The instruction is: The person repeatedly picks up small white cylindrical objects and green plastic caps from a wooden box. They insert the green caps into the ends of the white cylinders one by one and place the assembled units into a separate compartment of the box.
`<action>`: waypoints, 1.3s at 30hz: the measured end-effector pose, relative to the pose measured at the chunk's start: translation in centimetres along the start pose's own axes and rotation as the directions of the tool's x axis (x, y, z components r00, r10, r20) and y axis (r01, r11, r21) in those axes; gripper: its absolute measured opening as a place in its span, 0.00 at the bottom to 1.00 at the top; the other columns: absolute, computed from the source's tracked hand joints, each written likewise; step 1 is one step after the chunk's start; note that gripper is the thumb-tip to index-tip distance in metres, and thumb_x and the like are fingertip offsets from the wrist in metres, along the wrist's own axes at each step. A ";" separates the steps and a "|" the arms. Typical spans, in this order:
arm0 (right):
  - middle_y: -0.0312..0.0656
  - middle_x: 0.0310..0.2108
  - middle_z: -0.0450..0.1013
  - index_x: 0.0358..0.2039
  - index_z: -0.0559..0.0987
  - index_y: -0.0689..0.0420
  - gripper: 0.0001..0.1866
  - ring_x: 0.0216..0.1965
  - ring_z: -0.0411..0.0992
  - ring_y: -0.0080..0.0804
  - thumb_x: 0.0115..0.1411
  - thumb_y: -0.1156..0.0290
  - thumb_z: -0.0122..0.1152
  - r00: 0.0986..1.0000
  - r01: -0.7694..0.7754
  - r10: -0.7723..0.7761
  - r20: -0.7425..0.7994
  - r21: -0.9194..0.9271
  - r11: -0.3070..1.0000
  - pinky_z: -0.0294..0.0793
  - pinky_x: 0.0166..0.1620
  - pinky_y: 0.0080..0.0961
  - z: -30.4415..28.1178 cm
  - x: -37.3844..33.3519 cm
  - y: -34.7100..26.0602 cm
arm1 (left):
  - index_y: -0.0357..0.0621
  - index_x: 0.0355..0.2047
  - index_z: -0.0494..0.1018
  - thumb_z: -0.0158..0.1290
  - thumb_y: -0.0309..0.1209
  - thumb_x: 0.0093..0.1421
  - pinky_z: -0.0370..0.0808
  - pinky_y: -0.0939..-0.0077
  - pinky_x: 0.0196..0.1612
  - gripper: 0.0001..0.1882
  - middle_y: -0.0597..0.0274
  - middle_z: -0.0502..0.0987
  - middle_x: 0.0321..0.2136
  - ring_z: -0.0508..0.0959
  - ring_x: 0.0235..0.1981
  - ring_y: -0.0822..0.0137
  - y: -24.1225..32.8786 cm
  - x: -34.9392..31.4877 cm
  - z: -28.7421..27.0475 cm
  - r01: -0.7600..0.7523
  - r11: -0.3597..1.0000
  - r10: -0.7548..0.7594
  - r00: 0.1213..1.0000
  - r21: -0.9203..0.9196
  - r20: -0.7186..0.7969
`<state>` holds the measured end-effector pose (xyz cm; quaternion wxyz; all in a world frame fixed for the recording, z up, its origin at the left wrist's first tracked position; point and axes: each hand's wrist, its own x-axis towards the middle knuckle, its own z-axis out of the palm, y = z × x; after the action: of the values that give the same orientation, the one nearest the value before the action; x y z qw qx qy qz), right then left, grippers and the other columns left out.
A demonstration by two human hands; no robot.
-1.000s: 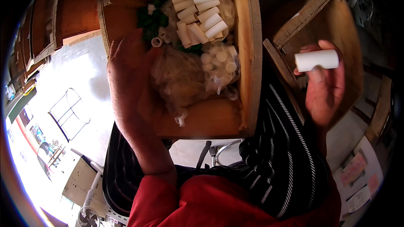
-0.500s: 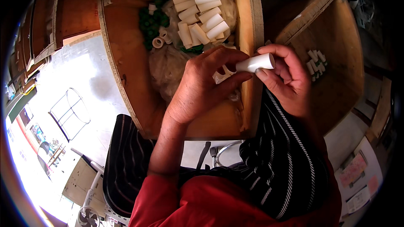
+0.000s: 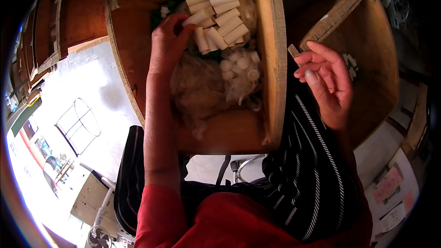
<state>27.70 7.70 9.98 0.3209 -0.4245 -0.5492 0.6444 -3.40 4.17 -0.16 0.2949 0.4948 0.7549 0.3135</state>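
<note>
My left hand [image 3: 167, 43] reaches into the wooden box on my lap. Its thumb and forefinger close on the left end of a white plastic tube [image 3: 195, 18] at the edge of a pile of similar tubes [image 3: 225, 7]. The other fingers are partly hidden. To the right, between this box and a second one, my right hand [image 3: 328, 76] is raised with loosely bent fingers apart, and nothing shows in it. Beside the tube pile, mostly behind my left hand, lie green parts [image 3: 172, 4]. A clear bag of round white caps [image 3: 240, 66] rests below the tubes.
The first wooden box [image 3: 126, 55] has thick raised walls. A second wooden box [image 3: 376, 69] stands at the right, holding several small white and green pieces [image 3: 351, 66]. Crumpled clear plastic [image 3: 197, 89] fills part of the first box. A wire frame [image 3: 78, 126] is on the left floor.
My left hand has moved from the right wall to the tube pile, and the tube there has shifted left. The white tube held between my hands is out of sight; my right fingers have opened.
</note>
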 end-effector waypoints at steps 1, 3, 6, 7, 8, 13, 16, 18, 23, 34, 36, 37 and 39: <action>0.45 0.42 0.72 0.54 0.67 0.63 0.21 0.39 0.71 0.23 0.60 0.79 0.55 1.000 0.003 -0.003 -0.011 -0.007 1.000 0.73 0.45 0.21 -0.4 0.0 0.0 | 0.40 0.40 0.76 0.59 0.26 0.52 0.73 0.76 0.33 0.13 0.58 0.75 0.30 0.75 0.28 0.70 -0.4 0.0 0.2 -0.005 1.000 0.005 1.000 0.023 0.008; 0.45 0.42 0.72 0.54 0.67 0.64 0.20 0.40 0.71 0.24 0.60 0.79 0.54 0.999 0.008 -0.009 -0.032 -0.023 1.000 0.74 0.45 0.22 -1.1 0.1 0.1 | 0.41 0.40 0.76 0.58 0.26 0.53 0.73 0.76 0.34 0.13 0.57 0.74 0.30 0.75 0.28 0.68 -0.8 0.0 0.6 -0.025 0.998 0.023 0.999 0.056 0.024; 0.44 0.41 0.73 0.54 0.67 0.63 0.19 0.37 0.72 0.23 0.62 0.77 0.51 0.994 0.013 -0.017 -0.109 -0.042 0.999 0.72 0.42 0.19 -2.2 0.2 0.0 | 0.44 0.42 0.76 0.57 0.25 0.54 0.72 0.76 0.35 0.14 0.59 0.72 0.31 0.74 0.29 0.68 -0.8 -0.1 0.9 -0.058 0.994 0.055 0.998 0.093 0.039; 0.43 0.41 0.73 0.55 0.67 0.62 0.19 0.37 0.72 0.22 0.62 0.76 0.51 0.993 0.015 -0.023 -0.117 -0.068 0.998 0.72 0.41 0.18 -3.0 0.3 0.1 | 0.45 0.43 0.76 0.57 0.25 0.55 0.72 0.76 0.35 0.14 0.60 0.72 0.31 0.73 0.29 0.70 -0.9 -0.2 1.0 -0.063 0.992 0.059 0.997 0.108 0.040; 0.42 0.41 0.74 0.54 0.68 0.61 0.18 0.36 0.71 0.21 0.63 0.75 0.51 0.988 0.031 -0.047 -0.148 -0.107 0.994 0.70 0.39 0.17 -3.6 0.4 0.4 | 0.46 0.44 0.76 0.56 0.24 0.55 0.72 0.77 0.36 0.14 0.61 0.72 0.31 0.72 0.30 0.71 -0.9 -0.2 1.0 -0.068 0.990 0.063 0.997 0.124 0.041; 0.39 0.40 0.74 0.52 0.72 0.60 0.16 0.34 0.71 0.20 0.63 0.72 0.52 0.932 -0.053 -0.038 -0.360 -0.239 0.969 0.69 0.38 0.17 -6.8 0.8 1.3 | 0.46 0.45 0.76 0.54 0.23 0.57 0.72 0.75 0.38 0.14 0.59 0.70 0.33 0.73 0.34 0.67 -0.7 0.1 1.2 -0.126 0.977 0.119 0.992 0.171 0.049; 0.37 0.41 0.74 0.51 0.73 0.57 0.15 0.35 0.72 0.21 0.64 0.70 0.52 0.922 -0.127 -0.002 -0.387 -0.306 0.944 0.70 0.40 0.18 -9.7 1.1 3.1 | 0.46 0.46 0.75 0.52 0.22 0.58 0.72 0.76 0.41 0.15 0.58 0.69 0.36 0.73 0.38 0.65 -0.9 0.2 0.9 -0.120 0.978 0.107 0.991 0.170 0.082; 0.40 0.39 0.75 0.50 0.74 0.57 0.15 0.35 0.72 0.23 0.63 0.71 0.52 0.926 -0.180 0.025 -0.377 -0.379 0.908 0.71 0.40 0.19 -13.0 1.2 5.6 | 0.50 0.44 0.76 0.54 0.23 0.56 0.71 0.72 0.34 0.15 0.57 0.70 0.32 0.73 0.31 0.62 -1.3 0.3 1.0 -0.177 0.974 0.171 0.984 0.143 0.056; 0.47 0.35 0.76 0.46 0.76 0.58 0.14 0.34 0.75 0.32 0.59 0.70 0.56 0.969 -0.238 0.046 -0.245 -0.857 0.457 0.73 0.40 0.25 -22.1 -1.0 14.0 | 0.50 0.45 0.76 0.54 0.25 0.57 0.71 0.76 0.31 0.15 0.60 0.71 0.32 0.71 0.27 0.68 -0.3 0.1 1.4 -0.141 0.981 0.141 0.990 0.130 0.013; 0.52 0.36 0.75 0.41 0.75 0.57 0.17 0.39 0.74 0.50 0.61 0.58 0.50 0.893 -0.450 0.197 -0.405 -0.795 0.406 0.74 0.38 0.44 -28.4 -5.5 26.9 | 0.48 0.44 0.76 0.55 0.28 0.58 0.70 0.83 0.32 0.13 0.69 0.74 0.32 0.70 0.27 0.78 2.0 -3.1 0.5 0.031 0.999 -0.027 0.991 0.030 -0.135; 0.52 0.36 0.74 0.41 0.75 0.58 0.16 0.39 0.74 0.47 0.60 0.60 0.51 0.909 -0.398 0.212 -0.358 -0.896 0.195 0.74 0.39 0.41 -26.8 -5.5 26.3 | 0.47 0.42 0.77 0.55 0.28 0.59 0.69 0.85 0.32 0.11 0.70 0.75 0.32 0.70 0.27 0.79 2.4 -3.6 0.2 0.040 0.999 -0.036 0.985 0.017 -0.166; 0.52 0.36 0.74 0.40 0.75 0.59 0.14 0.39 0.74 0.44 0.60 0.62 0.53 0.924 -0.312 0.259 -0.282 -0.947 0.081 0.74 0.40 0.38 -24.4 -4.1 24.6 | 0.46 0.42 0.77 0.55 0.27 0.59 0.69 0.86 0.33 0.11 0.71 0.75 0.32 0.70 0.28 0.79 2.3 -4.0 -0.3 0.045 0.999 -0.044 0.980 0.002 -0.192; 0.51 0.35 0.74 0.40 0.75 0.60 0.13 0.38 0.74 0.39 0.58 0.66 0.56 0.904 -0.276 0.321 -0.282 -0.959 -0.063 0.74 0.41 0.34 -23.1 -2.7 21.4 | 0.45 0.43 0.77 0.55 0.26 0.59 0.68 0.87 0.33 0.11 0.71 0.75 0.32 0.70 0.28 0.80 2.6 -4.4 -0.3 0.030 0.997 -0.046 0.975 -0.076 -0.216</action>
<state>50.74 11.32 -11.30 -0.2251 -0.6232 -0.7366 0.1358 -0.71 0.87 2.60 0.2341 0.4319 0.7803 0.3872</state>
